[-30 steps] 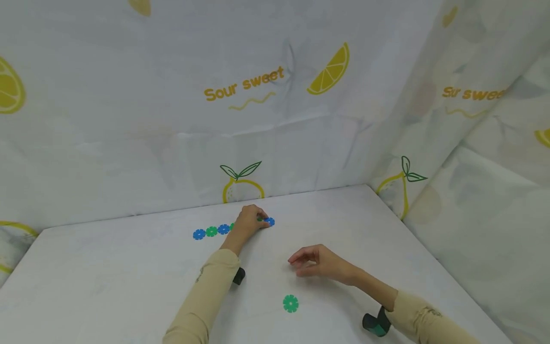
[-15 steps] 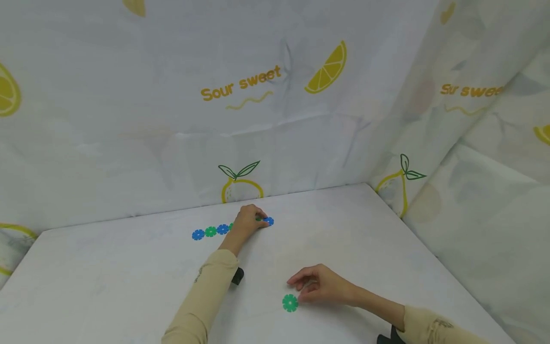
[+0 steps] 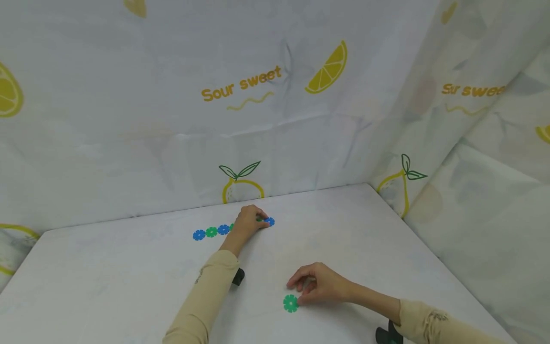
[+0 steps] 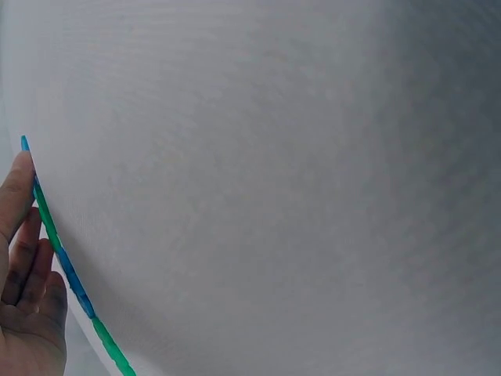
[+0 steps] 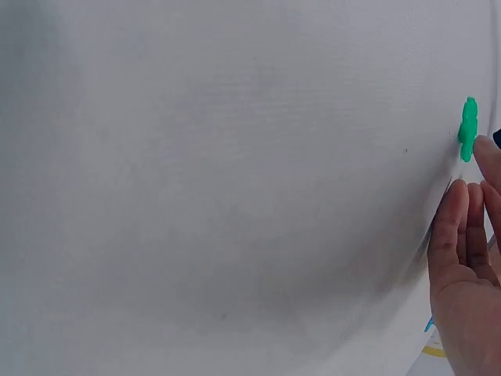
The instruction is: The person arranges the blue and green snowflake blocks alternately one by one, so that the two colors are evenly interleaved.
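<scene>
Looking down in the head view, the right hand (image 3: 323, 286) rests on the table (image 3: 107, 282), its curled fingers touching the green disc (image 3: 290, 303) at its 7 o'clock without yet clasping it. The left hand (image 3: 248, 220) presses on the chain of discs (image 3: 211, 231), whose long axis runs 9 to 3 o'clock.

Left wrist view: relaxed fingers (image 4: 17, 196) lie along the chain, seen edge-on.

Right wrist view: the disc (image 5: 468, 128) lies flat; probably light, stiff and thin, best pinched at its toothed rim.

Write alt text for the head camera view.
A person's right hand touches a loose green snowflake disc on a white table, while the left hand rests on a chain of blue and green discs. Lemon-print cloth hangs behind.
</scene>
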Demonstrator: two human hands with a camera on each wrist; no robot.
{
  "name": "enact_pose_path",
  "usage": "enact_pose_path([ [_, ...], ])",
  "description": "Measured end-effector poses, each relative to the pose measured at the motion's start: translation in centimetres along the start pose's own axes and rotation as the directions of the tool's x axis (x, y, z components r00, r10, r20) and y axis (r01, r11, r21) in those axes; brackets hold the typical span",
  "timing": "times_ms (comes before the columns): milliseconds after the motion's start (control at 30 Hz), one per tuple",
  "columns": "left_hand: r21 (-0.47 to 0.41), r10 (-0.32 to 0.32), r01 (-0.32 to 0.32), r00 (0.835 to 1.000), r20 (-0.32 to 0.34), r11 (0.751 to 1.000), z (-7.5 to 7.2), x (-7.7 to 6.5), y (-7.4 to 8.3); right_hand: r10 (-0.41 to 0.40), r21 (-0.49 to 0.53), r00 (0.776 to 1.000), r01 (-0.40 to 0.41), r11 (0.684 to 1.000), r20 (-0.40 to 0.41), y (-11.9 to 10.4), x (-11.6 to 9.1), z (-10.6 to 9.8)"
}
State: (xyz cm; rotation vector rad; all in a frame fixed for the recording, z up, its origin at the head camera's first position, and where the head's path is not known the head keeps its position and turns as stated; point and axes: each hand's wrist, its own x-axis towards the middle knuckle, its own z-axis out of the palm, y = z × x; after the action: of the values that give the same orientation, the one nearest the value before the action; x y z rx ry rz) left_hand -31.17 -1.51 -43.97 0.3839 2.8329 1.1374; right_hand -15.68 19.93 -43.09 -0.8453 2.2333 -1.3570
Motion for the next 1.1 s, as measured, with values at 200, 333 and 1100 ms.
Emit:
enact_pose_path([
  [200,-0.011,0.012,-0.012,1.0,0.001,1.0,-0.1,-0.3,-0.1,0.003,0.095,0.999,-0.008,0.995,0.045,0.3,0.5,0.0],
  [333,-0.019,0.029,-0.029,1.0,0.003,0.999,-0.2,-0.5,0.0,0.026,0.104,0.997,-0.034,0.994,0.075,0.2,0.8,0.1],
  [1100,-0.025,0.025,-0.025,1.0,-0.006,0.999,0.0,-0.1,-0.3,-0.051,-0.122,0.983,0.074,0.99,0.179,-0.3,1.1,-0.3],
])
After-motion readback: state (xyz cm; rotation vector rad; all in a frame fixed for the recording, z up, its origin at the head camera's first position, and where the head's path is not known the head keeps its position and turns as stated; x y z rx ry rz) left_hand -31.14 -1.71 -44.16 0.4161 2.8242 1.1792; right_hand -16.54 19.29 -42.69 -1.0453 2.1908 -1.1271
